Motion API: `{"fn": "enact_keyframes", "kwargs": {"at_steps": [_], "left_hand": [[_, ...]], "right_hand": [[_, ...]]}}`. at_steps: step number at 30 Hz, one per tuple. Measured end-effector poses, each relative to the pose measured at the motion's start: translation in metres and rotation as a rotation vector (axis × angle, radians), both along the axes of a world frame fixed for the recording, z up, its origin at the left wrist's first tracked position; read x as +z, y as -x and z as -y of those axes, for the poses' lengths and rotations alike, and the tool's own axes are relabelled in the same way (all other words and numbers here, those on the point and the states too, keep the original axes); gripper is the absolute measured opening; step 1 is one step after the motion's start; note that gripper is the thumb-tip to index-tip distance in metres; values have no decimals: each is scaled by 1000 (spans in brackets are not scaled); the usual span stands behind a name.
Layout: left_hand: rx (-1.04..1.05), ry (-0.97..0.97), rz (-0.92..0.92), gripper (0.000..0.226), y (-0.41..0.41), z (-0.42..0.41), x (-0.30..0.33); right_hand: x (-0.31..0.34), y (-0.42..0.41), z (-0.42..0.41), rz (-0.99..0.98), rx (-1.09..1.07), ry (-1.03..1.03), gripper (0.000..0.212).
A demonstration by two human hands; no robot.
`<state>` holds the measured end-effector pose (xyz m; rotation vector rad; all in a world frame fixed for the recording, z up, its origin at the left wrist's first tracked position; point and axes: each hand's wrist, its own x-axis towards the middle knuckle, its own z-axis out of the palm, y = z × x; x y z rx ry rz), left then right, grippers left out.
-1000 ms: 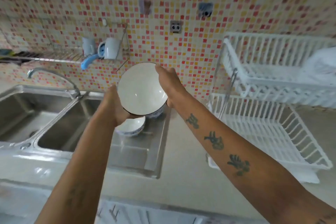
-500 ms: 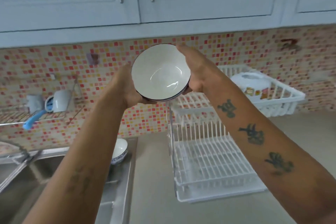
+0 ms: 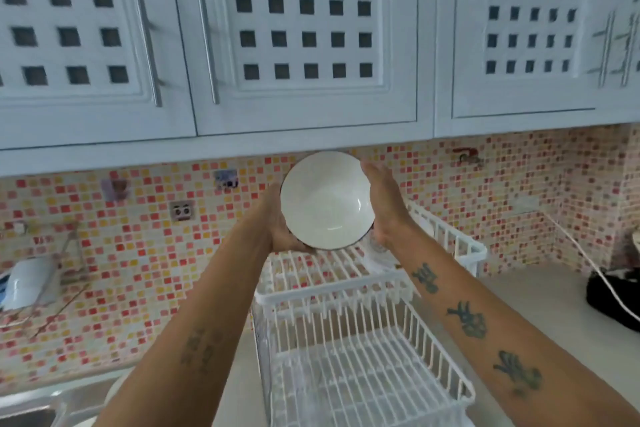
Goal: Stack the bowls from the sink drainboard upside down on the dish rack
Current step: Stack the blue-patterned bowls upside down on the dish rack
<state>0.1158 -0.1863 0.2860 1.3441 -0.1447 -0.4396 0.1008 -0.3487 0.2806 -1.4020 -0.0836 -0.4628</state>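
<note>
A white bowl with a dark rim (image 3: 327, 201) is held in the air between both hands, its open side tilted toward me. My left hand (image 3: 277, 222) cups its lower left edge and my right hand (image 3: 382, 201) presses its right side. The bowl hangs above the upper tier (image 3: 311, 274) of a white two-tier wire dish rack. The lower tier (image 3: 363, 367) sits below, nearer to me. A pale object on the upper tier is mostly hidden behind my right wrist.
White wall cabinets with metal handles (image 3: 294, 45) hang just above the bowl. The sink edge (image 3: 31, 406) shows at the bottom left. A wall shelf holding a white cup (image 3: 31, 282) is at the left. A black appliance with a white cord (image 3: 616, 295) sits at the right.
Both hands have carried the bowl from the sink drainboard rightward and up to above the rack's upper tier. The view has swung right and up, so the drainboard bowls are out of sight.
</note>
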Motion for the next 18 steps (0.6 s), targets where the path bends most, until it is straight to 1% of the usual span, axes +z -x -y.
{"fn": "enact_keyframes", "kwargs": {"at_steps": [1, 2, 3, 5, 6, 8, 10, 11, 12, 15, 17, 18], "left_hand": [[-28, 4, -27, 52, -5, 1, -3], [-50, 22, -60, 59, -11, 1, -6], [-57, 53, -90, 63, -16, 2, -9], [-30, 122, -123, 66, -24, 4, -15], [-11, 143, -120, 66, -27, 5, -17], [58, 192, -88, 67, -27, 9, -19], [96, 194, -35, 67, -22, 12, -21], [110, 178, -5, 67, -20, 12, -21], [126, 168, 22, 65, -20, 11, -23], [190, 177, 112, 59, -25, 3, -34], [248, 144, 188, 50, -26, -3, -42], [279, 99, 214, 45, -25, -5, -44]], "right_hand": [[-3, -1, 3, 45, -17, -15, 12], [-8, -5, 7, 85, -13, -47, 14], [-11, -6, 10, 121, 7, -71, 19], [-17, -11, 13, 158, 52, -117, 35], [-20, -14, 15, 178, 79, -131, 40], [-24, -20, 16, 217, 111, -150, 38], [-24, -25, 17, 245, 137, -145, 39], [-21, -28, 17, 218, 157, -117, 42], [-18, -31, 18, 152, 191, -64, 46], [-9, -38, 20, -220, 359, 163, 63], [-9, -46, 19, -398, 460, 214, 70], [-10, -52, 17, -436, 486, 215, 70]]}}
